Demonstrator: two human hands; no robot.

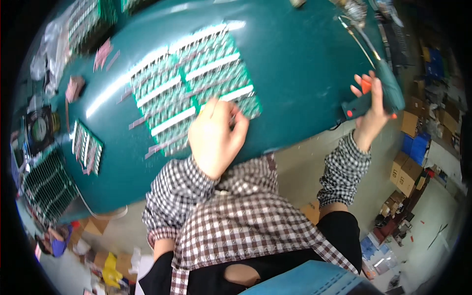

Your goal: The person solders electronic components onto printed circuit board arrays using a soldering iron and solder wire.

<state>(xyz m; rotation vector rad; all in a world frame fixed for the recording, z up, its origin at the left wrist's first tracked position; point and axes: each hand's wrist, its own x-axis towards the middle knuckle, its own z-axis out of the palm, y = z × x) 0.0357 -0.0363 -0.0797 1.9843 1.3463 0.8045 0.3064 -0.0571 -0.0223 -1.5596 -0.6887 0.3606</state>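
My left hand (216, 130) is over the lower part of a green circuit board panel (172, 86). Its fingers are curled together, and whatever they may pinch is hidden. Rows of small parts and white strips cross the panel, with thin pinkish strips jutting from its left side. At the right, my right hand (372, 110) grips a teal pistol-shaped tool (392, 91) with an orange trigger and a dark base with a red spot. Whether it is a glue gun or a driver I cannot tell. Metal rods (358, 37) lie past its front end.
Stacked green boards (88, 24) stand at the far left. A smaller board (87, 147) and pinkish strips (102, 54) lie left of the panel. A dark rack (49, 184) sits by the table's left edge. Cardboard boxes (405, 174) are on the floor at right.
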